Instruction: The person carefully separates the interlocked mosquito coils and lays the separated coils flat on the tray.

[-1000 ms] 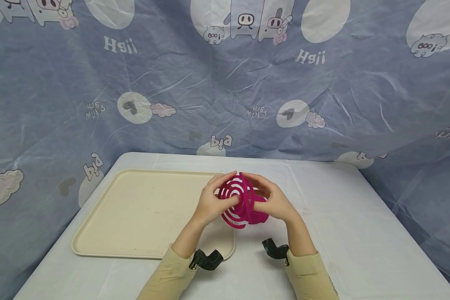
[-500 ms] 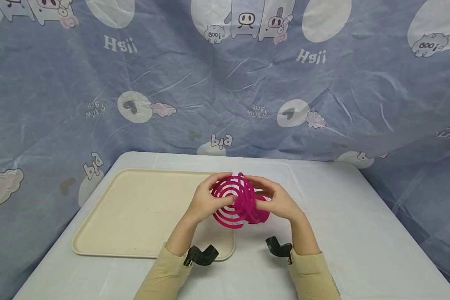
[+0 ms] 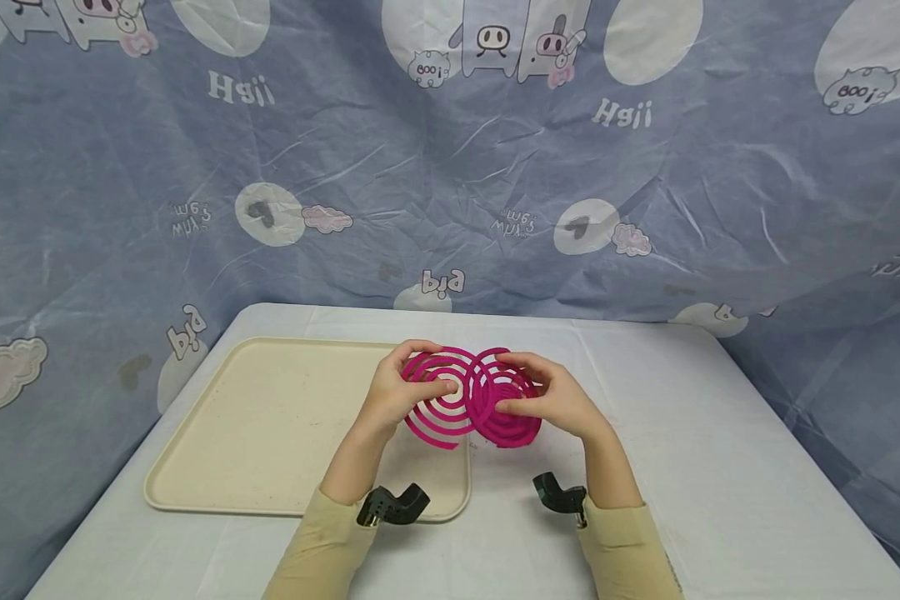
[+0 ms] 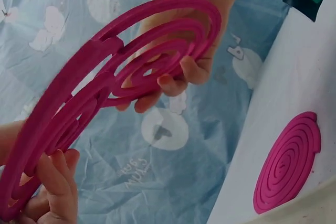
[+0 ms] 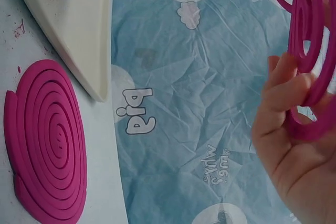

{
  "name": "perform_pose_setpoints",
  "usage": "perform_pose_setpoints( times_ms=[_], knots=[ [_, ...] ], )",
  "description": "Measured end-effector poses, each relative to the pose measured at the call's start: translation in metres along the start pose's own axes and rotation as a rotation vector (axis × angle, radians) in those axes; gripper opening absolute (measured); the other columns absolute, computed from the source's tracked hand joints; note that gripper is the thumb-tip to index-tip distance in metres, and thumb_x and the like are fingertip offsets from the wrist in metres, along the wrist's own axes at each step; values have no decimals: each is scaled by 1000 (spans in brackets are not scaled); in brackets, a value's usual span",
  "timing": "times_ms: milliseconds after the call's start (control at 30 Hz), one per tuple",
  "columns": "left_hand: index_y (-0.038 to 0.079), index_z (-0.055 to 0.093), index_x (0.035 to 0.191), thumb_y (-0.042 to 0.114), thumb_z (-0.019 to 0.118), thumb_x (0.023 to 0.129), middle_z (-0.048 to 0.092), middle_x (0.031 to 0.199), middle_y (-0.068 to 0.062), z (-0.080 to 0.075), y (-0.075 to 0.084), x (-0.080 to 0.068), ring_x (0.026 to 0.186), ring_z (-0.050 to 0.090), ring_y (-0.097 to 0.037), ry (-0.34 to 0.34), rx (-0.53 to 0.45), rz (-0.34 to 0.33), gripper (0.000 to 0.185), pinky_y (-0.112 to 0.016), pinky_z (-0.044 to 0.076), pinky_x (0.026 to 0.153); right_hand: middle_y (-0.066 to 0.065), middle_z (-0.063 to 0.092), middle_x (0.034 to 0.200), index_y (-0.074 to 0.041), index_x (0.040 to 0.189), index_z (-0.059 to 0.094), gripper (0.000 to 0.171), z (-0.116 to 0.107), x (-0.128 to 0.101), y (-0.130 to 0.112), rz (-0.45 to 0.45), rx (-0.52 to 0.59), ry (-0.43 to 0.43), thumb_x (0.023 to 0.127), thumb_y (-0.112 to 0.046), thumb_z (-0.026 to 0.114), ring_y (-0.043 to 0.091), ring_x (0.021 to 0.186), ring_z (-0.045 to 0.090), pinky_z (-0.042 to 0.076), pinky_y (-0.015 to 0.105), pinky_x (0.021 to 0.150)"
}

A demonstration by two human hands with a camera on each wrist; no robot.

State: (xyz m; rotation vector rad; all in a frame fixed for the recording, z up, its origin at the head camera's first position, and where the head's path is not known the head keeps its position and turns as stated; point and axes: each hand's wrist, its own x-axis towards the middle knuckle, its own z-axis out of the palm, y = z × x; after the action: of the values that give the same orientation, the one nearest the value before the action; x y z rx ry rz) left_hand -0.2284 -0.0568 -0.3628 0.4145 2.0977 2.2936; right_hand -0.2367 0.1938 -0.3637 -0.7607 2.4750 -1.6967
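Observation:
Two flat magenta spirals (image 4: 58, 85) are held up, overlapping in the middle; whether they are joined or only lie across each other I cannot tell. My left hand (image 3: 384, 396) grips the left spiral, its thumb across the front near the coil's centre. On the other side my right hand (image 3: 564, 400) pinches the right spiral, thumb in front and fingers behind. A further magenta spiral (image 5: 58, 140), tightly coiled, lies flat on the table below; in the head view it is partly covered by the held pair.
A cream tray (image 3: 247, 433) lies on the left part of the white table (image 3: 720, 467), its right end beneath my left hand. Magenta crumbs dot the table near the tray in the right wrist view. A blue printed cloth (image 3: 450, 167) hangs behind the table.
My left hand has moved left with its spiral, now seen more face-on. The spirals have spread from mostly overlapping to side by side, still crossing in the middle. My right hand has shifted slightly right.

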Motion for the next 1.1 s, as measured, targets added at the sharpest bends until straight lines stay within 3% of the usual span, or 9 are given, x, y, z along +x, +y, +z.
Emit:
perform_pose_setpoints(
  times_ms=[267,400,567,767,900,1100],
  knots=[
    [3,52,123,-6,69,79,61,108,-21,-13,-3,2,85,64,-22,-174,-2,20,48,-33,56,71,17,56,121,-3,126,54,53,1,1,-1,52,117,95,77,-6,76,27,103,59,54,29,77],
    [3,50,126,-10,67,78,57,113,-22,-15,-4,2,91,63,-25,-204,-16,31,53,-36,56,72,17,54,125,-1,127,50,53,2,2,-2,51,175,112,79,-4,73,27,107,57,54,27,78],
    [4,51,126,-10,66,78,56,114,-22,-17,-4,2,90,64,-26,-182,-26,63,52,-37,56,72,22,58,118,2,129,43,46,-6,0,0,69,235,81,89,-7,63,19,87,65,55,29,72],
    [3,51,127,-9,67,79,57,111,-22,-20,-5,2,85,65,-23,-158,-40,78,52,-36,56,71,14,66,100,1,131,44,40,-19,-5,4,109,163,-3,95,-13,54,18,74,66,57,35,65],
    [3,52,126,-9,67,79,58,114,-20,-23,-6,2,88,64,-22,-216,-4,91,52,-37,56,72,9,70,89,8,129,47,39,-24,-8,7,113,180,-82,96,-11,53,19,69,67,57,37,62],
    [0,55,125,-9,68,78,55,126,-18,-25,-6,2,93,64,-25,-295,15,112,49,-38,56,72,5,71,90,10,126,50,38,-26,-8,9,91,182,-81,95,-13,55,16,68,67,57,35,61]
  ],
)
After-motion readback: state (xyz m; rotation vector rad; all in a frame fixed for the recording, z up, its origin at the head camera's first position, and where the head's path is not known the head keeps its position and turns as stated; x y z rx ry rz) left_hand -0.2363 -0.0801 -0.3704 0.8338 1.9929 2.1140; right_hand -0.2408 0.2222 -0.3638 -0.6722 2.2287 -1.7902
